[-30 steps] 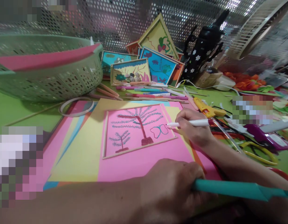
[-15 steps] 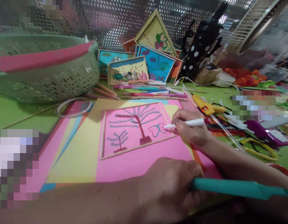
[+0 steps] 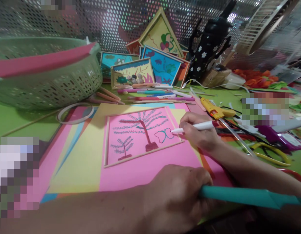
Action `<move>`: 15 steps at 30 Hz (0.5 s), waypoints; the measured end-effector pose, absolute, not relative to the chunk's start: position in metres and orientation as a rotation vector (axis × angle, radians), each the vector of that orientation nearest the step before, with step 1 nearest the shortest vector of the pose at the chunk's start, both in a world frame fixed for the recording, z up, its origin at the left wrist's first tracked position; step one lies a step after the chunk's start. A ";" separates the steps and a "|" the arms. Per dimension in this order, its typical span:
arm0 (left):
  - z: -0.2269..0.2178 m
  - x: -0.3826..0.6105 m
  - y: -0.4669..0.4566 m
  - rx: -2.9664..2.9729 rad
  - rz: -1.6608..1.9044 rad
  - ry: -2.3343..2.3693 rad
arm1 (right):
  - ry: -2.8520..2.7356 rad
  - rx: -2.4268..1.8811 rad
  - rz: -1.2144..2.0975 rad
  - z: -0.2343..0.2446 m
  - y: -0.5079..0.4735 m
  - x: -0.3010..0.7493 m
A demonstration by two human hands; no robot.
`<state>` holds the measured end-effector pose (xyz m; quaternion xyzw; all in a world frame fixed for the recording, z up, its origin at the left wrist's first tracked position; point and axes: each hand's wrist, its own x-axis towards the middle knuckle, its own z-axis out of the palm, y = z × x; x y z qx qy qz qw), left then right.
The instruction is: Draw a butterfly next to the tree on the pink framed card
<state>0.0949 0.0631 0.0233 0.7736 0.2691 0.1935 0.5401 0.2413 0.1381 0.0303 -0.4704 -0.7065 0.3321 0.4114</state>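
My right hand [image 3: 199, 133] grips a white pen [image 3: 194, 126] whose tip touches a teal butterfly outline [image 3: 164, 135] on a pink framed picture [image 3: 140, 135]. The picture shows two trees with teal branches and dark red trunks, edged by thin wooden sticks. It lies on stacked pink and yellow paper sheets [image 3: 84, 159]. My left hand [image 3: 177, 195] rests closed near the front edge, wrapped round a teal rolled paper tube [image 3: 248, 196] that points right.
A green perforated basket [image 3: 50, 78] with a pink sheet stands at the back left. Finished framed pictures [image 3: 150, 61] lean against a mesh wall. Markers [image 3: 155, 94], a yellow glue gun [image 3: 215, 110], scissors [image 3: 269, 151], a tape ring [image 3: 76, 112] and a fan [image 3: 262, 26] surround the work.
The right hand and pen tip have shifted slightly left along the butterfly outline. The view has drifted a little. The left hand stays on the teal tube.
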 end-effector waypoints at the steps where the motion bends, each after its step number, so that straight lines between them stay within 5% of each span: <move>1: 0.024 0.095 0.063 1.840 0.451 0.643 | -1.753 -1.185 0.867 0.030 0.138 0.241; 15: 0.024 0.096 0.065 1.846 0.453 0.632 | -1.797 -1.209 0.816 0.031 0.138 0.241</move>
